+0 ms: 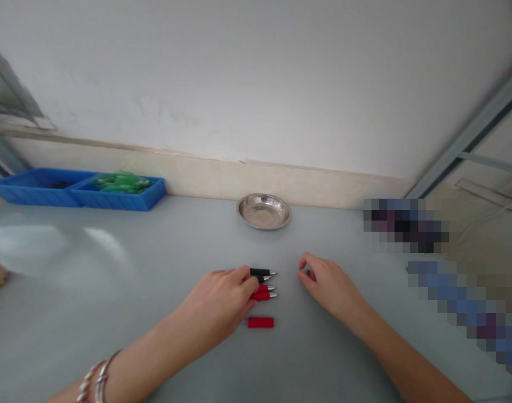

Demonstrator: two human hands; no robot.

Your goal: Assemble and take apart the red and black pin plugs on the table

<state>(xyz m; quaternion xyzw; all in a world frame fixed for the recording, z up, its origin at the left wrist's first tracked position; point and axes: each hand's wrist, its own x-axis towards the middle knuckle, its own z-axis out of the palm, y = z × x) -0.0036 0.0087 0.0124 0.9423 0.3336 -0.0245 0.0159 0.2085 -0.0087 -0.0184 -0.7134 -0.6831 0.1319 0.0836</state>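
Left hand (222, 302) presses four pens (265, 282), black and red, side by side on table (155, 291). Right hand (329, 282) pinches small dark piece (307, 272). Loose red cap (260, 322) nearby; a nudge could likely roll pens apart.

Both forearms bare, no sleeves in view. Left hand (222, 305): no ring or glove visible; wrist carries stacked bracelets (94, 383), silvery, two or three thin bands, partly cut off by lower picture edge, detail blurred. Right hand (329, 285): bare, no rings, no watch, no glove; wrist and forearm unadorned as far as picture edge. Fingernails too small and blurred to tell any polish.
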